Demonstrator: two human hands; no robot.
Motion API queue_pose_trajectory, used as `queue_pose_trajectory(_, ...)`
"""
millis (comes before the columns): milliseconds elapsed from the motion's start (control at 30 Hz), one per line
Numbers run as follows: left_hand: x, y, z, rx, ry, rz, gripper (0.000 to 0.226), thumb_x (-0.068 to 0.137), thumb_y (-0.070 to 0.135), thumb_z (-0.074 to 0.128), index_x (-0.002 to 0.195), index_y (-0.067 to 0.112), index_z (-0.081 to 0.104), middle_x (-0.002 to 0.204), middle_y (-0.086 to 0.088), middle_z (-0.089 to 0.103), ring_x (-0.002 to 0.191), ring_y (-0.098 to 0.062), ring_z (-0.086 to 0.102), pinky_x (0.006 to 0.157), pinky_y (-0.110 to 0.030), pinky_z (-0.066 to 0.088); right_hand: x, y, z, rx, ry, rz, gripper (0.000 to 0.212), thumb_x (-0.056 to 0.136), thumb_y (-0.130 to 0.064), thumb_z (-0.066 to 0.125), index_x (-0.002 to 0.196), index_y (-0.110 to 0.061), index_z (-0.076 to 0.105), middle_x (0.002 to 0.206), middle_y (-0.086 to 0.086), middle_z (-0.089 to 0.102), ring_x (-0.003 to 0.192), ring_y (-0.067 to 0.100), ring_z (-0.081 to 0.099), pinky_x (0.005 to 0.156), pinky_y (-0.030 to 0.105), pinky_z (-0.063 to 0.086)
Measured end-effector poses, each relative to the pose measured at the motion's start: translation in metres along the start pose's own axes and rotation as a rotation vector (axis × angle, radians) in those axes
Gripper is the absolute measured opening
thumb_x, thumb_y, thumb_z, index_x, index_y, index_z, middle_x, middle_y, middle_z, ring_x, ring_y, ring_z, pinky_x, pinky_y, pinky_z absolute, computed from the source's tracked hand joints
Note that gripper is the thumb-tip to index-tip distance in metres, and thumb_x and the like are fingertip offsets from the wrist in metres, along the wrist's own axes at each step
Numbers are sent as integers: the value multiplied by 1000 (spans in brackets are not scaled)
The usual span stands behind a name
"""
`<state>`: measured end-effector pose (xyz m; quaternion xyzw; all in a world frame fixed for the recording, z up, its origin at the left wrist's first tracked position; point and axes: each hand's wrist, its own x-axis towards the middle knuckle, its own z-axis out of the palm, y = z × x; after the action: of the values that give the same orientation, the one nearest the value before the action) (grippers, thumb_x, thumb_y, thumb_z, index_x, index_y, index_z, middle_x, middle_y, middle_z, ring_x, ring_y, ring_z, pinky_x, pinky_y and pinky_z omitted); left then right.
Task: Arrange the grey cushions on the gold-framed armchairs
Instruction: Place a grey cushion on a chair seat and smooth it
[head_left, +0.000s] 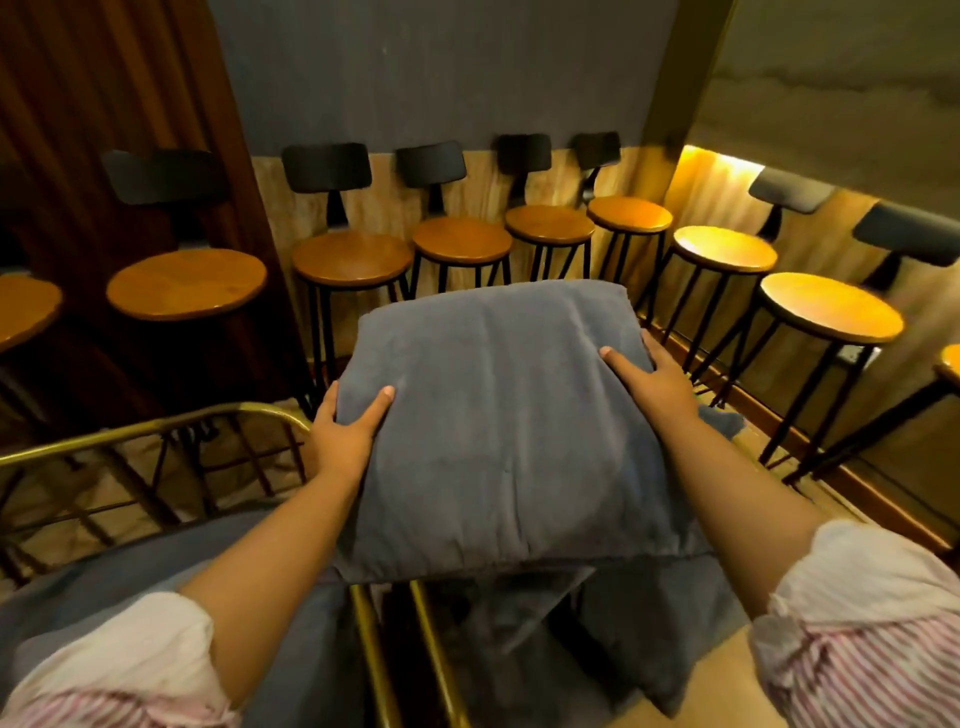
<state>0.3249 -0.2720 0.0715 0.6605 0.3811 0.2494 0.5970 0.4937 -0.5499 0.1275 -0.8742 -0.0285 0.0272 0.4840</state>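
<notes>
Left hand (345, 434): grips the cushion's (498, 431) left edge.
Right hand (657, 387): grips its right edge.
Armchair (156, 428): below, left.

Both forearms bare; left hand (345, 434) and right hand (657, 387) ungloved, no visible rings or watch; striped pink-and-white shirt sleeves (857, 618) rolled up near elbows, pale lining showing at cuffs.
</notes>
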Motion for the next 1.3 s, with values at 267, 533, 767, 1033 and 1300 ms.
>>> queue_pose_trajectory(267,26,-44,70,239,-318,-135,118,70,55,73,153,31,-7,160,-2,23,145,-27,30,117,-45,28,98,44,31,-439,-227,215,91,76,-82,34,150,-41,2,161,13,18,145,41,20,116,59,21)
queue_pose_trajectory(533,36,-92,88,603,-505,-329,122,59,80,58,147,43,-18,162,-8,13,146,-36,23,117,-51,25,83,77,46,-552,-212,193,84,80,-81,28,147,-47,-11,161,18,-7,147,44,-1,113,68,2)
queue_pose_trajectory(767,22,-77,83,528,-483,-198,116,67,75,58,153,31,-7,163,-8,9,147,-33,20,117,-42,26,60,62,46,-579,-19,-35,75,91,-62,36,152,-23,16,162,13,6,147,38,11,117,59,14)
queue_pose_trajectory(1033,-14,-40,34,399,-477,51,84,88,48,56,153,12,18,156,-4,32,144,-24,32,111,-26,31,-21,24,88,-621,-77,-214,59,95,-47,42,147,-21,32,161,9,18,148,34,11,117,60,9)
queue_pose_trajectory(1300,-44,-58,-136,418,-345,29,84,84,55,55,150,11,27,153,-12,36,138,-31,40,112,-43,36,-153,-8,196,-485,-336,-351,52,95,-36,50,143,-15,41,156,12,29,146,33,22,116,56,22)
